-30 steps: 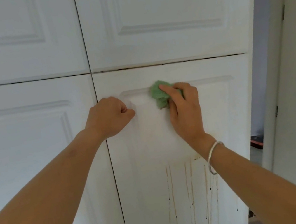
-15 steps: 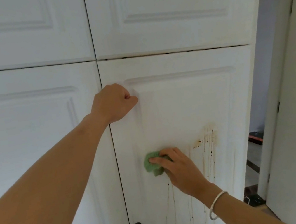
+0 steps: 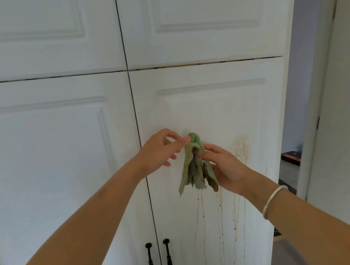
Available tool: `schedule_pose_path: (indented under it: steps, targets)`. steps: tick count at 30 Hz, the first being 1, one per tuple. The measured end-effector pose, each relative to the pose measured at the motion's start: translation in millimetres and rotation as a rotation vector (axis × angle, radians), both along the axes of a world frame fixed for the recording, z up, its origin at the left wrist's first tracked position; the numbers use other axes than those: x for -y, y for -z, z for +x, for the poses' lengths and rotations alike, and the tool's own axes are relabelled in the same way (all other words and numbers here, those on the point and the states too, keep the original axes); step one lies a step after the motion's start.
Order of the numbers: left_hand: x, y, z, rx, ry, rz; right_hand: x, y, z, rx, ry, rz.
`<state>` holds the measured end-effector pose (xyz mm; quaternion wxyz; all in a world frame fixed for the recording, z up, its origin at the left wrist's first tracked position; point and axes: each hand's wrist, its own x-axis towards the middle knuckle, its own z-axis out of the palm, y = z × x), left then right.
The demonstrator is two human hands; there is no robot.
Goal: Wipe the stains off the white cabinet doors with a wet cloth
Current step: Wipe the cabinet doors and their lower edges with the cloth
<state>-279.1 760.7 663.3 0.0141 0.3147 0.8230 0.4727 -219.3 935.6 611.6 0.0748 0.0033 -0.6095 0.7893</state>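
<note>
Left hand point(image 3: 158, 152) pinches green cloth point(image 3: 188, 169) at top; right hand point(image 3: 225, 168) grips its hanging folds.

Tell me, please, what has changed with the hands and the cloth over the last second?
The right hand lifted the cloth off the door, where it had been wiping; it now hangs loose. The left hand, a fist against the door before, opened and pinches the cloth's top. The brown stains on the door remain.
</note>
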Motion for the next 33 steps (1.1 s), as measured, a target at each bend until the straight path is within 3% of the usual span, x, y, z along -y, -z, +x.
schedule_pose_path:
  steps: [4,11,16,20,22,25,33]
  targets:
    - [15,5,19,0.034,0.072,0.007,24,-14,12,0.012,0.042,0.07]
    - [62,2,21,0.069,0.052,0.145,29,-32,38,0.135,-0.025,-0.048]
    - [63,8,32,-0.148,-0.05,-0.077,45,-35,45,0.221,-0.009,-0.112]
    - [53,0,57,0.127,0.155,0.123,65,-43,45,0.254,0.028,-0.166]
    - [52,-2,61,0.174,0.193,0.079,68,-46,45,0.263,0.042,-0.186]
    - [59,-2,59,0.101,0.143,0.003,65,-50,50,0.275,0.018,-0.103]
    - [89,-5,36,0.313,0.052,0.281,24,-74,66,0.218,0.094,0.454]
